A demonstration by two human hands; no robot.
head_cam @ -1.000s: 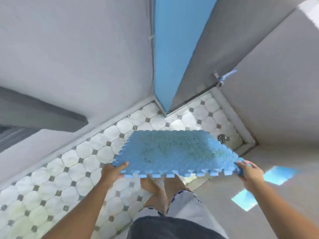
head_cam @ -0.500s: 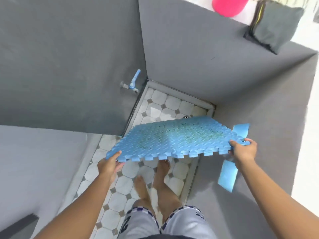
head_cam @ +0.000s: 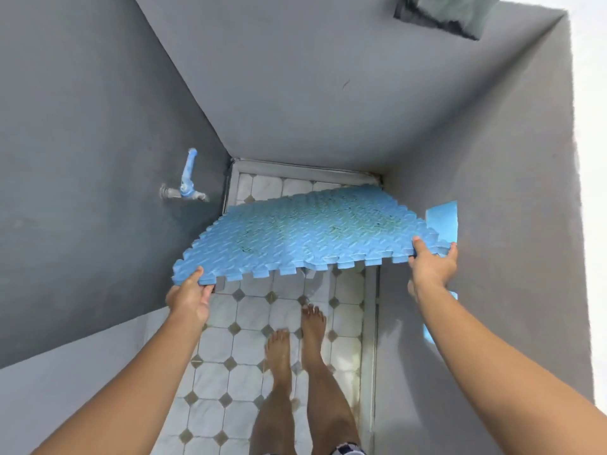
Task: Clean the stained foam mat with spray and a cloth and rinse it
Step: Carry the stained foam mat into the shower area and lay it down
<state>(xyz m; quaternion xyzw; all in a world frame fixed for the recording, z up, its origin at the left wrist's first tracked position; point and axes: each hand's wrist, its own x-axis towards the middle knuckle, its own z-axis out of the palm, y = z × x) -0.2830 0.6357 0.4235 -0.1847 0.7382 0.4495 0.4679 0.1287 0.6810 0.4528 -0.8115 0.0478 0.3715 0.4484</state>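
Note:
A blue foam mat (head_cam: 305, 234) with interlocking edges and dark stains across its top hangs roughly flat above the tiled floor. My left hand (head_cam: 189, 298) grips its near left corner. My right hand (head_cam: 432, 269) grips its near right corner, fingers curled over the edge. A grey cloth (head_cam: 443, 13) lies on top of the back wall, at the top edge of the view. No spray bottle is in view.
A blue-handled tap (head_cam: 185, 185) sticks out of the grey left wall. Grey walls close in a narrow tiled floor (head_cam: 249, 326). My bare feet (head_cam: 295, 336) stand under the mat. A blue patch (head_cam: 441, 218) shows on the right wall.
The view has swung round toward the tap corner. Both hands have kept their grip and carried the mat forward, closer to the tap and the back wall.

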